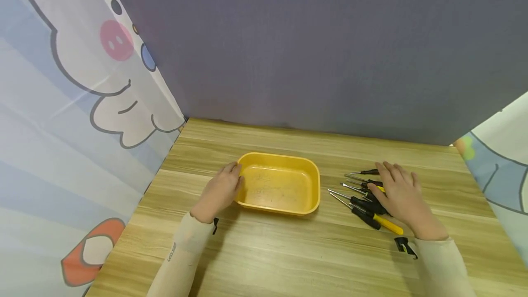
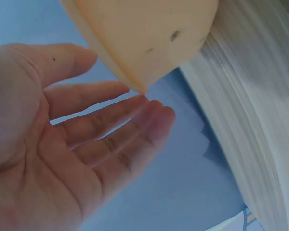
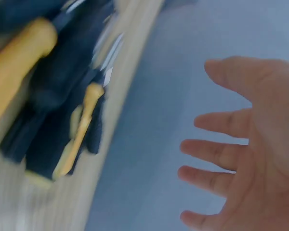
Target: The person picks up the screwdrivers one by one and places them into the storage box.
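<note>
A yellow plastic bin [image 1: 275, 184] sits on the table with nothing in it. My left hand [image 1: 222, 188] is at its left end, fingertips by the rim; in the left wrist view the hand [image 2: 86, 120] has fairly straight fingers, with the bin's corner [image 2: 149, 43] beside their tips. To the right lies a pile of screwdrivers [image 1: 367, 206] with black and yellow handles, shafts pointing left. My right hand [image 1: 402, 194] is over the right side of the pile, hiding some handles. The right wrist view shows that hand [image 3: 231, 149] with spread fingers, holding nothing, beside the screwdrivers [image 3: 62, 86].
The wood-grain table [image 1: 255, 251] ends at a grey panel [image 1: 309, 49] along the back. A cartoon-printed curtain [image 1: 74, 104] hangs at the left, and another printed curtain [image 1: 503, 178] at the right.
</note>
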Demonstrator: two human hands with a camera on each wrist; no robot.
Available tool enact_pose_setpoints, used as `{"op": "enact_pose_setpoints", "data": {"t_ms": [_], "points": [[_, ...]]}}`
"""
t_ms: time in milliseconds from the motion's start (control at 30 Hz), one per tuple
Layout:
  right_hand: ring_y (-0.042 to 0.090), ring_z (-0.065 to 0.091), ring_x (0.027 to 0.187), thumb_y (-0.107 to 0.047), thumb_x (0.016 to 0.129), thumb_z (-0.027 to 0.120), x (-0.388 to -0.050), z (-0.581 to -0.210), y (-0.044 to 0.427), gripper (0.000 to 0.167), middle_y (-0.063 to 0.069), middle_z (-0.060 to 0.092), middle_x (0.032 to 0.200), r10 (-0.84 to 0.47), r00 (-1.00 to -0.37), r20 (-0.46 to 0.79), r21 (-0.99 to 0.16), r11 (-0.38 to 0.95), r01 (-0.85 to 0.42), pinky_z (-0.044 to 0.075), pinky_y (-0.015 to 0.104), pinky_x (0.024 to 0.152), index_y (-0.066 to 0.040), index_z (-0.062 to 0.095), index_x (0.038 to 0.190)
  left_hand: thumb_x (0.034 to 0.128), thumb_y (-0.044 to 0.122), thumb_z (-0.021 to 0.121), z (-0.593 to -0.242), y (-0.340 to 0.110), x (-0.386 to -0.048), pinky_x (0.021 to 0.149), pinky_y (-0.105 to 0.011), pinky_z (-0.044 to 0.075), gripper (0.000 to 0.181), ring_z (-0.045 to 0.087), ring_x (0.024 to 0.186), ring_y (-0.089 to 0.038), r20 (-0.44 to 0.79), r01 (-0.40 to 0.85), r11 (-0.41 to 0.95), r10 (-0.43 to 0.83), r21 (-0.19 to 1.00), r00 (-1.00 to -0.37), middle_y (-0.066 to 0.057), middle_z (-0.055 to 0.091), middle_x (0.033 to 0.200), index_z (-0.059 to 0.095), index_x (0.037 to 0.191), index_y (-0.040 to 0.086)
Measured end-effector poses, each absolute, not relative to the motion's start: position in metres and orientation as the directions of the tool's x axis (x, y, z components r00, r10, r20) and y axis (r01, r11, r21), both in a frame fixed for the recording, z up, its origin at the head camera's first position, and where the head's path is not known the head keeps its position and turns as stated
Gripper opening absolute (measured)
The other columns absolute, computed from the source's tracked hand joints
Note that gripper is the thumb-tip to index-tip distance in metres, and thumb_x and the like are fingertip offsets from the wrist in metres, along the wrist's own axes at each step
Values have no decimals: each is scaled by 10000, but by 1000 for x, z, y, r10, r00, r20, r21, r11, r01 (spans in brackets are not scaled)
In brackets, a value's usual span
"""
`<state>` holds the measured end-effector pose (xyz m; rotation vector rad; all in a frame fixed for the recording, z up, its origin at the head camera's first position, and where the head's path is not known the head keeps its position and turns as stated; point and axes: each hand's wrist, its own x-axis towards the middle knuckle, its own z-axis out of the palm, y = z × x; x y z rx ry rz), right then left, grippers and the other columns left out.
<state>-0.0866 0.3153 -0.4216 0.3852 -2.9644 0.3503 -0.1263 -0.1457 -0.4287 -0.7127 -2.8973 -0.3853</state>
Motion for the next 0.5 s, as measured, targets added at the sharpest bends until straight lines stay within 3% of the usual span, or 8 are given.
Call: {"op": "enact_pose_setpoints", "data": {"t_ms": [233,500], "points": [[563,487,1142,-153,926,718,-111,-431,343,525,351,530,1278,-273,-944,185,-131,945,-299,324,805,906,109,524,1337,984,2,598,-427,-151,-128,939,-476,547,328,601,1128,-424,166,445,862,415,243,-895,-291,613,1221,572,1275,-148],[508,614,969,-69,873,751,-139,-444,365,400,317,632,1128,-375,-908,188,-64,918,-392,527,665,715,97,627,1214,991,-12,564,-429,-154,-129,930,-474,554,329,614,1129,-407,162,434,867,405,244,-900,-271,622,1239,580,1298,-130]]}}
